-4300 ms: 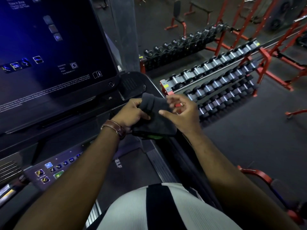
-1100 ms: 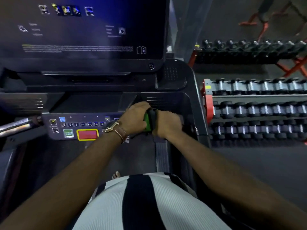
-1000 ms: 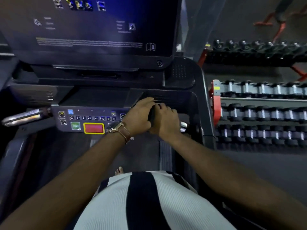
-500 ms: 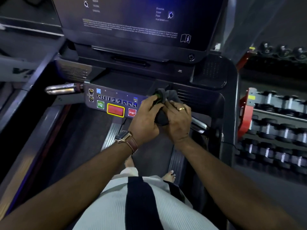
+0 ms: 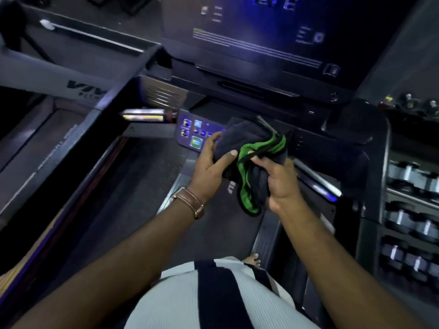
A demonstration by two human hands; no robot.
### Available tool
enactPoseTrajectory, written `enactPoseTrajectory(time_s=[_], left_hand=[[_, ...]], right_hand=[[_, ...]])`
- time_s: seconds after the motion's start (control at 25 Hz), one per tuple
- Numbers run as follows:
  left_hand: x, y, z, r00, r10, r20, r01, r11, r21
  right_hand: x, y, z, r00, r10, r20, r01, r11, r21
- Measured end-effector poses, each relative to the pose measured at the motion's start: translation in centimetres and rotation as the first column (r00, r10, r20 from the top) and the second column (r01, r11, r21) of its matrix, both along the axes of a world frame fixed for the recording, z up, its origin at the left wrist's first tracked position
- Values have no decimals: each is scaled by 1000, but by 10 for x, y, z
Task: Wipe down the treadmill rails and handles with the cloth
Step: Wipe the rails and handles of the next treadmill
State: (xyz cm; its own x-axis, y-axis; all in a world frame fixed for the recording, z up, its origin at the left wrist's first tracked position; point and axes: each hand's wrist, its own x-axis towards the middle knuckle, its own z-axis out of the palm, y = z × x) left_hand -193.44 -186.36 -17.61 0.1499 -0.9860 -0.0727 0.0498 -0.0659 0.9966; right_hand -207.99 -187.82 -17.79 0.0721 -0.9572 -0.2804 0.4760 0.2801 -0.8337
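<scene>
Head view: both hands hold the dark cloth (image 5: 247, 141) with green trim in the air, just in front of the treadmill's button panel (image 5: 193, 136). The left hand (image 5: 210, 169) grips its left side; the right hand (image 5: 279, 184) pinches the bunched lower part. A silver handle (image 5: 145, 115) juts out at the panel's left edge.

We stand on the belt (image 5: 133, 210), a dark band running from the console (image 5: 249, 100) toward us. A bare foot (image 5: 253, 258) rests at its right edge, touching the ribbed side rail (image 5: 266, 233), and white lettering (image 5: 231, 187) marks the belt up near the console. A second ribbed rail (image 5: 171, 193) borders the belt further left. To the right, the rack (image 5: 413, 205) carries dumbbells (image 5: 403, 173) in rows on several shelves, side by side and close together. The rest of the floor around us is too dark to make out.
</scene>
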Motion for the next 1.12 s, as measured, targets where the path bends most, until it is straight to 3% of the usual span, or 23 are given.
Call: enactPoseTrajectory(time_s=[0.08, 0.36, 0.6, 0.72, 0.8, 0.84, 0.88, 0.92, 0.96, 1.04, 1.08, 1.12], left_hand=[[49, 14, -2, 972, 10, -233, 19, 992, 122], [190, 68, -9, 938, 243, -246, -190, 957, 220], [235, 63, -22, 882, 286, -374, -197, 946, 259], [236, 31, -29, 872, 354, -339, -254, 918, 304], [236, 0, -36, 861, 405, -306, -287, 886, 365], [236, -15, -39, 851, 426, -306, -294, 871, 395], [237, -30, -41, 840, 441, -316, -296, 860, 415], [237, -47, -43, 823, 456, -338, -293, 851, 436], [238, -64, -46, 813, 467, -348, -286, 840, 460], [239, -92, -52, 809, 488, -327, -272, 805, 528], [240, -102, -55, 810, 498, -310, -269, 785, 558], [242, -109, -61, 812, 504, -294, -269, 770, 579]], right_hand=[[44, 9, 3, 985, 146, 89, -153, 985, 84], [185, 42, -3, 965, 241, 103, -260, 931, 258], [231, 43, -1, 971, 216, 99, -235, 931, 278], [237, 20, 0, 991, 132, -20, -127, 978, 163], [237, -7, 1, 947, -19, -320, -32, 988, -154], [239, -22, 1, 821, -163, -547, -74, 920, -386], [241, -39, -3, 626, -349, -697, -198, 793, -576], [245, -62, -11, 408, -488, -771, -383, 675, -631], [252, -84, -19, 148, -544, -826, -562, 641, -523], [272, -117, -35, -371, -437, -820, -668, 738, -91], [282, -133, -37, -518, -333, -788, -633, 769, 91], [289, -148, -34, -573, -261, -777, -619, 759, 202]])
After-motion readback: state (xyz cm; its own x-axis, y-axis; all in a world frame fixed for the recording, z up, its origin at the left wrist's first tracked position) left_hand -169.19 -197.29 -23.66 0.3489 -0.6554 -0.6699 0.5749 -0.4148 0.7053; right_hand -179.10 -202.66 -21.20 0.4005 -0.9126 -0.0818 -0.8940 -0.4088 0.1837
